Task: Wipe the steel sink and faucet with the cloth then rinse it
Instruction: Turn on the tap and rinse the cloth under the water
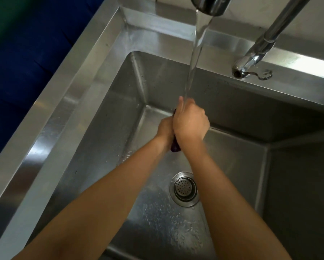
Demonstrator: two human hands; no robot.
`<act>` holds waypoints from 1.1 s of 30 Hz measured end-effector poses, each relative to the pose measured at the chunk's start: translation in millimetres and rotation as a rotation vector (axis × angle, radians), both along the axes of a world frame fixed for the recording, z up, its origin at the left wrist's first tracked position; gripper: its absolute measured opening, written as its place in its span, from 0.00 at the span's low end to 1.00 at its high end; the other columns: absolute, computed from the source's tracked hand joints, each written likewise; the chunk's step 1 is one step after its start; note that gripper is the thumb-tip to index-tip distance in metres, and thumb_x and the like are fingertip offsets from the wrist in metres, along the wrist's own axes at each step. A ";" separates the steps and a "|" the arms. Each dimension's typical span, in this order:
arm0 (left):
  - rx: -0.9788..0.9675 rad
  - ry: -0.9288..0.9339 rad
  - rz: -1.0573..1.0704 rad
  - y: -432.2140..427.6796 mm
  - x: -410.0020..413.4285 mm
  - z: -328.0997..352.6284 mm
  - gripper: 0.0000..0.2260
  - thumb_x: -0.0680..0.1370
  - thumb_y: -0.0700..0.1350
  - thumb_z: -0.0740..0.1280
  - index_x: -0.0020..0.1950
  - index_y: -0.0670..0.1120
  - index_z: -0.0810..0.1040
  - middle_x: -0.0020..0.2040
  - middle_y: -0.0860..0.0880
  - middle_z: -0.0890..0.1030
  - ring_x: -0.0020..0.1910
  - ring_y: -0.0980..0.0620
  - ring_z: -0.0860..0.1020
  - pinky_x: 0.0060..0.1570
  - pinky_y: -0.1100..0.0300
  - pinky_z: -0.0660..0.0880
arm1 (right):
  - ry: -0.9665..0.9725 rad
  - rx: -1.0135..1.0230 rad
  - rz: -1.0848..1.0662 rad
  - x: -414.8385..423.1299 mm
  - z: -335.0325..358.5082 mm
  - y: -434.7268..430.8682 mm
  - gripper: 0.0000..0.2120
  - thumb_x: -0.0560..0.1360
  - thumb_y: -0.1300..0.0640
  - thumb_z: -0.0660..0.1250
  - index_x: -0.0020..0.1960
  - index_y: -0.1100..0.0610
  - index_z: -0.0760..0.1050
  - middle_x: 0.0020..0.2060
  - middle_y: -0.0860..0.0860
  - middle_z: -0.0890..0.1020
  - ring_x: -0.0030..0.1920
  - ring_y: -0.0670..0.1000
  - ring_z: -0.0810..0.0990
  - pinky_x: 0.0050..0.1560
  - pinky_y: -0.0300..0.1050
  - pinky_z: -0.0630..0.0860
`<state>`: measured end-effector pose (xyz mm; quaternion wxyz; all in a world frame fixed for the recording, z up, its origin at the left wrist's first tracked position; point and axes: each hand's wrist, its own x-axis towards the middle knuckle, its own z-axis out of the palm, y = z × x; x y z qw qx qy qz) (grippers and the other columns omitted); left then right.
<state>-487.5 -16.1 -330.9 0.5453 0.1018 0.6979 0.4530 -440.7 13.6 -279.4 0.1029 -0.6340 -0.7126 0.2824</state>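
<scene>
Cloth [175, 147]: dark purple, bunched between both hands over the basin floor, at 12 o'clock from the drain [185, 188].
Left hand [165, 129]: grips the cloth's lower part, fingers curled round it.
Right hand [190, 122]: clamped over the upper part, fingers pressed together and wrapped round; the stream lands on its knuckles.
Water [194, 53]: falls from the faucet [208, 4] at 12 o'clock onto the hands.
Sink [67, 102]: steel, floor wet with droplets around the drain.
Risk, splash: the stream hits knuckles more than cloth, so spray could carry to the ledge at 1 o'clock, where a puddle [264, 75] already sits.
Risk, poor rinse: a tightly balled cloth may keep grime in its core unless opened under the flow.
Risk, slip: wet fabric twisted hard could drop onto the drain.
Hidden: most of the cloth; all fingertips; the palms.
Cut off: the faucet's body, at the top edge; the upper end of the chrome tube [258, 47] at 2 o'clock.
Unclear: whether that tube is a lever or a second spout; whether the hands twist or merely squeeze.
</scene>
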 end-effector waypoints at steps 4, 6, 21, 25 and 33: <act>-0.016 0.029 0.117 -4.6 0.7 -8.2 0.17 0.76 0.50 0.62 0.28 0.47 0.77 0.30 0.46 0.78 0.31 0.47 0.78 0.33 0.59 0.75 | 0.035 -0.082 -0.059 4.6 -20.5 22.2 0.20 0.81 0.50 0.51 0.54 0.61 0.77 0.52 0.62 0.81 0.54 0.64 0.78 0.50 0.50 0.74; -0.025 0.200 0.069 -6.8 -3.2 -5.3 0.17 0.77 0.56 0.60 0.34 0.48 0.76 0.37 0.46 0.80 0.40 0.45 0.80 0.43 0.53 0.76 | 0.056 -0.064 -0.060 12.6 -27.4 21.6 0.21 0.81 0.49 0.51 0.55 0.62 0.75 0.51 0.63 0.81 0.53 0.64 0.78 0.49 0.51 0.73; -0.015 0.051 0.057 -8.0 8.0 1.7 0.20 0.79 0.53 0.59 0.28 0.48 0.73 0.24 0.51 0.73 0.24 0.53 0.73 0.32 0.62 0.73 | 0.042 -0.063 -0.113 9.8 -17.5 22.0 0.22 0.82 0.48 0.49 0.53 0.60 0.76 0.51 0.61 0.82 0.51 0.63 0.80 0.45 0.49 0.72; 0.037 0.493 -0.034 -12.9 -1.3 2.4 0.18 0.80 0.56 0.57 0.34 0.49 0.72 0.29 0.51 0.73 0.30 0.52 0.72 0.35 0.57 0.68 | 0.058 -0.032 -0.102 26.4 -29.1 20.1 0.20 0.82 0.48 0.49 0.55 0.63 0.71 0.50 0.63 0.81 0.52 0.65 0.79 0.45 0.51 0.72; -0.004 -0.244 0.169 -13.5 -6.1 7.2 0.13 0.79 0.49 0.59 0.40 0.47 0.78 0.31 0.49 0.82 0.28 0.55 0.80 0.29 0.61 0.78 | 0.323 0.115 0.080 38.0 -23.1 -8.3 0.10 0.77 0.57 0.61 0.54 0.62 0.76 0.52 0.59 0.78 0.52 0.59 0.76 0.52 0.45 0.68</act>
